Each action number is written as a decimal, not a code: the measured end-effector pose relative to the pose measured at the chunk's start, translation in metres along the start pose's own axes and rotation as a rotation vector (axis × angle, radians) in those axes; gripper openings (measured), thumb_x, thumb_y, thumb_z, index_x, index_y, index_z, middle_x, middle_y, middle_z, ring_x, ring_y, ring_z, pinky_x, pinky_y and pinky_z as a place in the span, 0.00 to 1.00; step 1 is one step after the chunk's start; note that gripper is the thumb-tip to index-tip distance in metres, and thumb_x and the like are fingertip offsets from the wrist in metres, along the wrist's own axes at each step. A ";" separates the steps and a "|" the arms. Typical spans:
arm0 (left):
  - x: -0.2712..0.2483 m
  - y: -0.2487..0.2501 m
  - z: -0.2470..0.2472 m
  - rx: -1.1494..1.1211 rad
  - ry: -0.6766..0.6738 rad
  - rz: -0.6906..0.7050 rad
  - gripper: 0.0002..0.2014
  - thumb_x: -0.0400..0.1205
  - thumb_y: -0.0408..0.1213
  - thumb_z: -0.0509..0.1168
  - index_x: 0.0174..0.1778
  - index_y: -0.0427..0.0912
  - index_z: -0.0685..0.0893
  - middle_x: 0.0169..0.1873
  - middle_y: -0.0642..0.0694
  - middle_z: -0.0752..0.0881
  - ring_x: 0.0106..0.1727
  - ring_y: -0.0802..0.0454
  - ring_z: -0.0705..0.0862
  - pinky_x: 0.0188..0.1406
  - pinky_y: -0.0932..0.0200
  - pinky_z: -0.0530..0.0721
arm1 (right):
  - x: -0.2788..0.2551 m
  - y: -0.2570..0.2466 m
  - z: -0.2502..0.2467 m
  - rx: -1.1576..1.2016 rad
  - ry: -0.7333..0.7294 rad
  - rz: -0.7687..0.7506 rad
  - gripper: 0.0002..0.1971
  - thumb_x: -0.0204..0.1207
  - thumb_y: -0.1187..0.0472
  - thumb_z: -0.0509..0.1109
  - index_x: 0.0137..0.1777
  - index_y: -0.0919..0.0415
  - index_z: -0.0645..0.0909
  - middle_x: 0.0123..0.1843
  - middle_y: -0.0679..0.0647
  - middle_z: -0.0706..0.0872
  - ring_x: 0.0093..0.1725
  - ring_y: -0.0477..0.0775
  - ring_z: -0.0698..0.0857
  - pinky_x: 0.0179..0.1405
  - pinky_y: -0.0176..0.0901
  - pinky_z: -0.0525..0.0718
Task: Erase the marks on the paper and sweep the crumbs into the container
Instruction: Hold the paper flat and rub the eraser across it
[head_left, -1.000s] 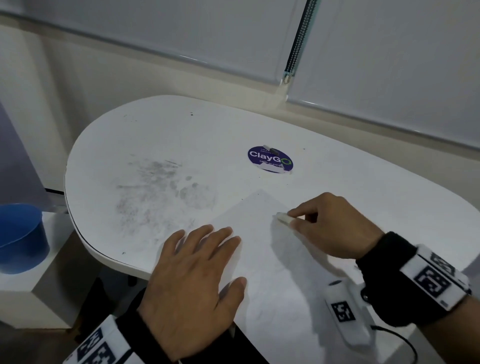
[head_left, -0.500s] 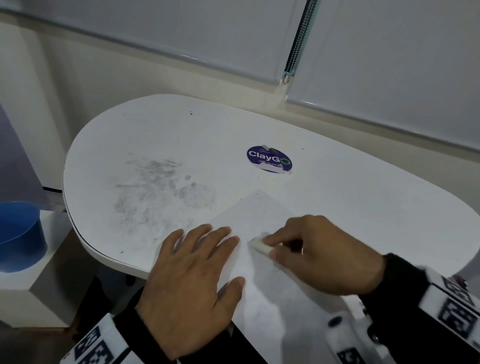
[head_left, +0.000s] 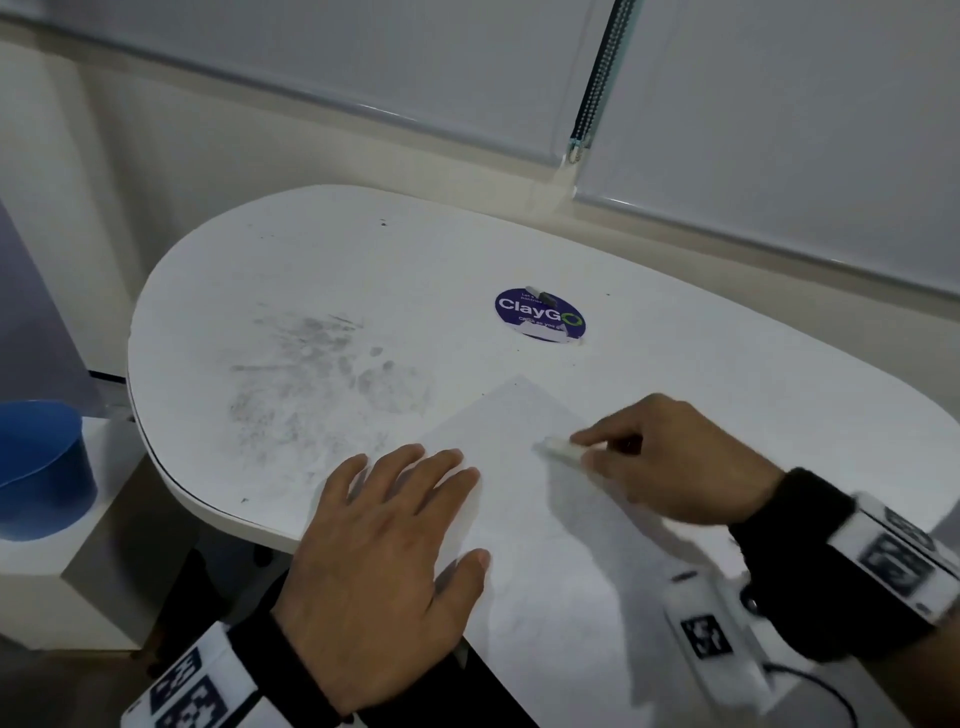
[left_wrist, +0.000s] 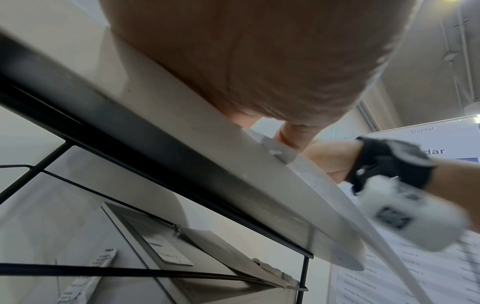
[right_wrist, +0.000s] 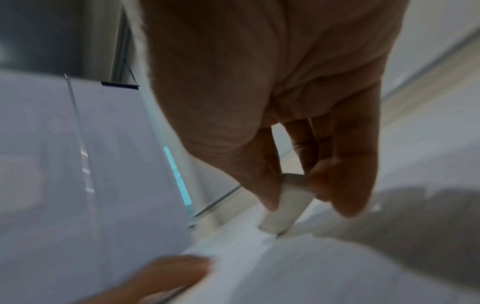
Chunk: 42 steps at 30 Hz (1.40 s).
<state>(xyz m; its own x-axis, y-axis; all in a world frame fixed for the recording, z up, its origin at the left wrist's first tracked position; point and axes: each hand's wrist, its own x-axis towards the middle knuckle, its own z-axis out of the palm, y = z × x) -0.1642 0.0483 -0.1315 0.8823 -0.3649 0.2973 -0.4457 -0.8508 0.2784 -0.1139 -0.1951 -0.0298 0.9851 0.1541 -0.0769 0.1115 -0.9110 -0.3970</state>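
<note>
Two hands on the paper (head_left: 545, 519), which lies on the white surface (head_left: 727, 338) at its near edge. Left hand (head_left: 384, 545) flat on the paper's left part, fingers (head_left: 415, 467) straight and spread, holding nothing. Right hand (head_left: 675, 462) over the paper's middle; its fingers (right_wrist: 262, 185) curl round a white eraser (head_left: 561, 449), pinched between thumb and forefinger, tip down on the paper. Grey smudges (head_left: 311, 384) on the surface left of the paper. Round ClayGo sticker (head_left: 540, 314) beyond the paper. Blue container (head_left: 41, 467) well left of the paper, off the surface, on a white stand (head_left: 62, 561).
</note>
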 end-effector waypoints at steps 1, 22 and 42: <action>-0.001 0.000 0.000 -0.005 -0.001 0.000 0.29 0.80 0.60 0.55 0.73 0.52 0.82 0.74 0.56 0.79 0.77 0.49 0.75 0.73 0.35 0.72 | 0.005 0.004 -0.002 -0.013 0.046 0.030 0.15 0.73 0.41 0.66 0.52 0.42 0.90 0.24 0.41 0.85 0.26 0.38 0.81 0.35 0.35 0.78; -0.001 0.000 0.000 -0.018 0.002 0.004 0.29 0.79 0.60 0.56 0.73 0.52 0.82 0.75 0.56 0.79 0.77 0.49 0.75 0.74 0.38 0.68 | 0.000 0.003 -0.006 0.007 0.056 0.050 0.16 0.74 0.39 0.67 0.49 0.44 0.91 0.25 0.42 0.84 0.26 0.38 0.80 0.34 0.36 0.77; 0.000 0.000 0.001 -0.015 -0.009 -0.013 0.28 0.80 0.60 0.55 0.73 0.53 0.81 0.76 0.57 0.78 0.78 0.50 0.74 0.75 0.38 0.67 | -0.001 -0.003 0.001 -0.003 0.043 0.070 0.12 0.78 0.42 0.68 0.51 0.44 0.90 0.20 0.40 0.80 0.26 0.38 0.78 0.31 0.32 0.72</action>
<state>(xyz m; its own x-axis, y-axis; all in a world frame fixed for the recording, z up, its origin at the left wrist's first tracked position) -0.1641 0.0480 -0.1322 0.8892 -0.3575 0.2855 -0.4366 -0.8495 0.2962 -0.1150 -0.1920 -0.0299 0.9952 0.0734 -0.0653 0.0423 -0.9200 -0.3897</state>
